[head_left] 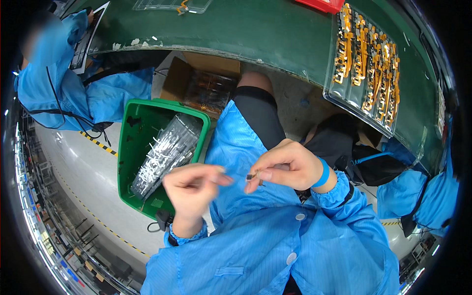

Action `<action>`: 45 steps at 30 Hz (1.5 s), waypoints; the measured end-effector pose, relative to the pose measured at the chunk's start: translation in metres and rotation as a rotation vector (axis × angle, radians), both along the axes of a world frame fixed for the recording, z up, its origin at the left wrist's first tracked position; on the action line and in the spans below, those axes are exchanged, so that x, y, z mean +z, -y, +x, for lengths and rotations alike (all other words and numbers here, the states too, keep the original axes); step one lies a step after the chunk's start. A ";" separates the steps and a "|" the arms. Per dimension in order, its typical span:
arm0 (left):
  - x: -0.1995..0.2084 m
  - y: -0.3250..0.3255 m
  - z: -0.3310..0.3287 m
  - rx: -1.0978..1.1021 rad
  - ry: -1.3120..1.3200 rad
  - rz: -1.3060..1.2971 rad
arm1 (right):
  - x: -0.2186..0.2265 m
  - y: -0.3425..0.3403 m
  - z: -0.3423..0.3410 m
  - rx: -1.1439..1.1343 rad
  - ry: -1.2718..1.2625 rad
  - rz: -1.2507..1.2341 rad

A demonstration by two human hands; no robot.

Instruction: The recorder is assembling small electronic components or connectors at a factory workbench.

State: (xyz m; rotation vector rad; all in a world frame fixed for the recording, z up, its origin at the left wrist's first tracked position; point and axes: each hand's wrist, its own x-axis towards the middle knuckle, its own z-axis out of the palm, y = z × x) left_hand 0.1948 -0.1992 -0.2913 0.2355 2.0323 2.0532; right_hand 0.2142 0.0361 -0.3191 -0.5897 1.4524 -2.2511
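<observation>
My right hand (287,167), with a blue band at its wrist, pinches a small dark square part (250,177) between thumb and fingertips above my lap. Most of that part is covered by the fingers. Just to its left, my left hand (192,189) has its fingers curled in and thumb and forefinger drawn together. Motion smears those fingertips, so anything between them cannot be made out. The two hands are close but apart.
A green bin (125,162) holding clear plastic trays and white strips stands at my left. Beyond it sits an open cardboard box (176,78). On the green table (255,37) lie a tray of orange flex circuits (366,69) and a red container (322,4). Blue-sleeved people are on both sides.
</observation>
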 end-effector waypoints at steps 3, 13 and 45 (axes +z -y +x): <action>-0.038 0.053 -0.010 0.482 -0.075 -0.362 | -0.003 0.004 0.003 -0.159 0.096 0.046; -0.122 0.208 0.038 0.755 -0.090 -1.263 | -0.005 0.011 -0.005 -0.399 0.468 0.073; 0.070 -0.016 -0.308 -0.423 0.027 -0.230 | 0.017 0.005 -0.012 -0.531 0.285 0.132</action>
